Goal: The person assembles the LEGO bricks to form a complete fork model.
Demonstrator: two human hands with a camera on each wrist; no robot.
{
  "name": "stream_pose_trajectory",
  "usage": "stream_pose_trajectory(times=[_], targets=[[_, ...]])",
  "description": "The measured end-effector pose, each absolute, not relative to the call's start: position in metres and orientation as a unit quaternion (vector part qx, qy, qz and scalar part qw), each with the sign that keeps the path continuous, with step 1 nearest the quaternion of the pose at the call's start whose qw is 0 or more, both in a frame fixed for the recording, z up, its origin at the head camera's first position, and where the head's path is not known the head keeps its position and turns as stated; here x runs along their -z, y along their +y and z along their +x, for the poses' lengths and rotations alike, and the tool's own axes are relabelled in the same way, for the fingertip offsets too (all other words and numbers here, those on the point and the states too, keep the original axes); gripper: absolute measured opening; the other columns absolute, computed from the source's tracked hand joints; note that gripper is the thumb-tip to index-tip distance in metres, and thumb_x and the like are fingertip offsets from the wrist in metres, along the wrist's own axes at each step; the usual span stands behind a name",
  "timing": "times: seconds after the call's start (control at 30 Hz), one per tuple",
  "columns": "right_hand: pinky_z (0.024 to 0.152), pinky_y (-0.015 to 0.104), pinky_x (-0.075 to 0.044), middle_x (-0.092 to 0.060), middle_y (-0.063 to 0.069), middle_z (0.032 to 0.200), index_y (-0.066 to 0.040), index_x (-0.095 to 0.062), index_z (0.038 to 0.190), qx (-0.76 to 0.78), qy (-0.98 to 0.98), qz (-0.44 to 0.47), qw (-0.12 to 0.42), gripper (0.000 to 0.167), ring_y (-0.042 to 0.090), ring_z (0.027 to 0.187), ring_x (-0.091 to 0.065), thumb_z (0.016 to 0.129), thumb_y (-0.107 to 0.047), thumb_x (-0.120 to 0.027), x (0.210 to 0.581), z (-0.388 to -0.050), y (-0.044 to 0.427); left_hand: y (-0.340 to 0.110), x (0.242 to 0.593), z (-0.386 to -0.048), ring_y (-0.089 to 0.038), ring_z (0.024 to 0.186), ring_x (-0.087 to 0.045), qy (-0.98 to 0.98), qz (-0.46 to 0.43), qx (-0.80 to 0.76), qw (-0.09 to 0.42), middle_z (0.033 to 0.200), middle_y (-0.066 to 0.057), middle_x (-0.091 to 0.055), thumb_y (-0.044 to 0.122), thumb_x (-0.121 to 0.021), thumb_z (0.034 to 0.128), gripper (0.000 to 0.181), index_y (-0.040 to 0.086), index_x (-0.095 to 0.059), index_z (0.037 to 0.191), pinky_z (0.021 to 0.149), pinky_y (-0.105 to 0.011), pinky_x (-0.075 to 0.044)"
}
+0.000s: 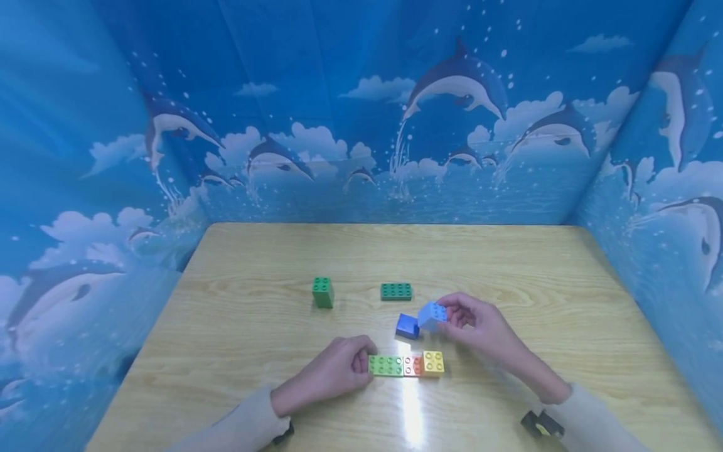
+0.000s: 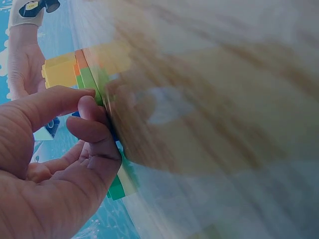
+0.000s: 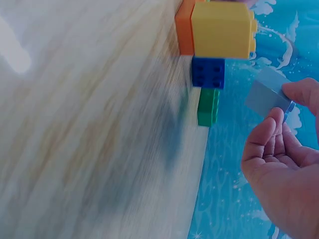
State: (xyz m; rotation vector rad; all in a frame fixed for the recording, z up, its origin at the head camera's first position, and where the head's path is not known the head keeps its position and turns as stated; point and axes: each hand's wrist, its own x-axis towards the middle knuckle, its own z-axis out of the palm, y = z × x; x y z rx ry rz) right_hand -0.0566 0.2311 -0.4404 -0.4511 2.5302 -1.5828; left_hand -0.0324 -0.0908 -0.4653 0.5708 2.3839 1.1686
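Note:
In the head view my right hand (image 1: 473,320) pinches a light blue toy brick (image 1: 432,316) between thumb and fingers, tilted and above the table. Close to it lies a dark blue brick (image 1: 407,326) on its side, studs facing the right wrist camera (image 3: 208,73). My left hand (image 1: 341,365), fingers curled, grips the left end of a light green brick (image 1: 386,366). In line with that brick come an orange brick (image 1: 413,366) and a taller yellow brick (image 1: 433,363). The left wrist view shows the thumb against the light green brick (image 2: 88,82); its fingertip contact is partly hidden.
Behind the hands, a tall green brick (image 1: 323,293) stands upright at left, and a flat dark green brick (image 1: 396,291) lies farther right. All rest on a wood-grain table (image 1: 254,263). A blue dolphin-print curtain (image 1: 339,113) encloses the back and sides.

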Motion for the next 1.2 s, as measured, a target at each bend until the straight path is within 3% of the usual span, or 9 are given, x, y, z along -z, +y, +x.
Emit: stream_pose_trajectory(times=[0.7,1.2], targets=[[0.081,0.030,-0.062,-0.071,-0.003,0.100,-0.007,-0.074,0.122,0.522,0.825,-0.210,0.043,0.033,0.015,0.090,-0.068,0.094,-0.015,-0.087,0.442,-0.042,0.215,-0.091,0.466,-0.033,-0.006,0.072,-0.062,0.860,0.206,-0.417,0.209,0.082,0.008,-0.063,-0.002,-0.086,0.0841,0.038,0.000,-0.073,0.120,0.067,-0.023,-0.058],[0.077,0.033,-0.062,-0.071,-0.008,0.103,-0.012,-0.076,0.123,0.495,0.830,-0.257,0.019,0.036,0.015,0.086,-0.067,0.090,-0.015,-0.090,0.447,-0.031,0.204,-0.090,0.464,-0.032,-0.006,0.072,-0.061,0.864,0.204,-0.409,0.209,0.082,0.008,-0.063,-0.001,-0.087,0.0845,0.038,0.000,-0.073,0.120,0.067,-0.023,-0.057]])
